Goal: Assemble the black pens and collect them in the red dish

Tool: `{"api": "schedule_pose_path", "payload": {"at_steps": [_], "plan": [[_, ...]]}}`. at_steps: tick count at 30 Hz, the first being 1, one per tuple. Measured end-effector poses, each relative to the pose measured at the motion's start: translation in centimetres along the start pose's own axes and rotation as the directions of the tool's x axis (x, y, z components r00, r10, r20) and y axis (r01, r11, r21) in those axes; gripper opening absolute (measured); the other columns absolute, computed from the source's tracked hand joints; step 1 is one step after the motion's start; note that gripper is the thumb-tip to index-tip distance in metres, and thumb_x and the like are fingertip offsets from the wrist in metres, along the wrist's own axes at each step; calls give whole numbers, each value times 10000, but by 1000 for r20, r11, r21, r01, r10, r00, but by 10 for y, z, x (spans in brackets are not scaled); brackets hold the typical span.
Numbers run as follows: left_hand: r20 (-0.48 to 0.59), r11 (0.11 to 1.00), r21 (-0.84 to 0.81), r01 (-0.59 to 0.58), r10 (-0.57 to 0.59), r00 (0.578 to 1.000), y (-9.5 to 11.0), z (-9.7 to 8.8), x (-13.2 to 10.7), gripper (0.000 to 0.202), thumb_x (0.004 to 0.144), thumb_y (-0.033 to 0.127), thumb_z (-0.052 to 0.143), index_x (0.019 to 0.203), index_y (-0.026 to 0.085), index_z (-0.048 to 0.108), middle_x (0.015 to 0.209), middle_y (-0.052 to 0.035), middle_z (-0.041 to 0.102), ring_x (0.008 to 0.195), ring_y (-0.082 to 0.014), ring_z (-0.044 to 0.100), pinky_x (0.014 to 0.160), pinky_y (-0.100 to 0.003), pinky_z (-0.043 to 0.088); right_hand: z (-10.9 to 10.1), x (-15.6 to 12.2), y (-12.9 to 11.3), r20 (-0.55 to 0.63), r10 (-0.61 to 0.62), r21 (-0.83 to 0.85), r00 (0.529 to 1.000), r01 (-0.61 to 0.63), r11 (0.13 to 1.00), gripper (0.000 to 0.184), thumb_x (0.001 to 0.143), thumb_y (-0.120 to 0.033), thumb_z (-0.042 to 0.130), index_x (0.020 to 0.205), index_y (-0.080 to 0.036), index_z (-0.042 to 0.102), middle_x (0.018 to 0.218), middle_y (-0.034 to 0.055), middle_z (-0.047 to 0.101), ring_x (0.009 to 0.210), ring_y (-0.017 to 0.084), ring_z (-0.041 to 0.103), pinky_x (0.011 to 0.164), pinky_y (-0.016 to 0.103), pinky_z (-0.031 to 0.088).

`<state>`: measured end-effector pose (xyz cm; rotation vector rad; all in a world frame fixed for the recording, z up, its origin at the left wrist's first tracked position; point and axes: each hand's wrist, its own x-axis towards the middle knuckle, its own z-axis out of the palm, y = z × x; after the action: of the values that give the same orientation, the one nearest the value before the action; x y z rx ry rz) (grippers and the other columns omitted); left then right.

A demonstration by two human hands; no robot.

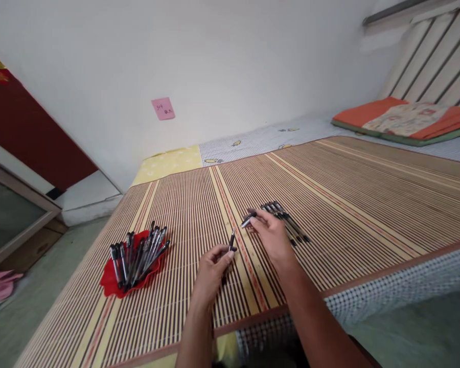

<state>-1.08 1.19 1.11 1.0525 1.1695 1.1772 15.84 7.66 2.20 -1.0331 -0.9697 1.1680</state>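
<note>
Bamboo-like mat [184,209] below, your left hand [212,267] pinches a pen [232,238] upright, probably to keep its upper end clear, while your right hand [271,234], apart from it, pinches a cap-like piece [247,221].

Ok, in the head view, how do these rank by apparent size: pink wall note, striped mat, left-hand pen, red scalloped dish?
1. Striped mat
2. Red scalloped dish
3. Pink wall note
4. Pen in the left hand, partly covered

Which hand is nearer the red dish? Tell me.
Left. The left hand is to the right of the red dish, apart from it; the right hand is farther right, beside the row of pens.
</note>
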Motion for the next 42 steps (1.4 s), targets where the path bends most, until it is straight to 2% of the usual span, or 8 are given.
{"api": "schedule_pose_path", "payload": {"at_steps": [5,12,20,23,28,31,34,42], "plan": [[45,999,31,13,-14,999,2,2,-1,282,744,433,805,854,182,742,824,-31,680,773,-166,602,703,-245,455,-1,-1,-1,25,-19,64,1000,18,998,433,764,-375,712,1141,-163,696,959,68,740,849,184,697,721,287,557],[41,1000,18,-13,12,999,6,6,-2,266,715,410,818,834,178,764,792,-30,691,722,-154,581,668,-229,432,0,-3,-2,178,-47,5,983,47,999,437,776,-359,700,1161,-152,707,939,71,741,846,181,693,744,303,565],[26,999,-37,29,-28,999,3,4,-2,350,678,445,843,864,155,783,740,-30,663,603,-116,505,569,-218,383,2,-8,-6,345,-65,-82,936,99,992,373,797,-312,659,1139,-179,728,897,38,719,845,159,672,776,299,559],[14,999,-44,15,-14,1000,1,3,-1,334,694,431,834,870,151,784,723,-25,652,595,-108,499,571,-217,383,4,-8,-1,415,-48,-126,908,110,986,327,820,-308,637,1105,-183,737,842,22,705,828,159,669,772,297,554],[-40,999,-37,-8,6,999,-3,5,-2,306,668,407,841,804,145,757,705,-17,641,586,-100,493,553,-213,368,3,-8,2,510,-32,-186,859,147,971,269,841,-306,603,1034,-169,730,868,30,715,818,156,666,752,285,538],[-43,999,-51,10,-12,999,-6,9,-5,317,672,425,832,775,144,727,619,9,585,529,-90,458,517,-214,342,1,-8,0,518,-17,-237,855,163,958,220,830,-304,603,955,-169,723,845,29,720,812,165,671,743,283,536],[-35,998,-45,38,-39,999,-7,10,-7,363,676,470,820,785,142,708,568,21,553,481,-83,435,484,-215,312,0,-9,1,509,-9,-258,861,162,953,228,823,-321,610,957,-178,727,841,30,732,831,182,687,746,293,547],[-22,999,-21,46,-47,999,-7,5,-1,395,601,449,857,780,164,650,647,6,588,535,-110,495,514,-231,392,-3,-6,12,451,40,-249,892,82,965,287,754,-358,693,971,-180,754,869,58,770,827,214,724,742,327,587]]}}
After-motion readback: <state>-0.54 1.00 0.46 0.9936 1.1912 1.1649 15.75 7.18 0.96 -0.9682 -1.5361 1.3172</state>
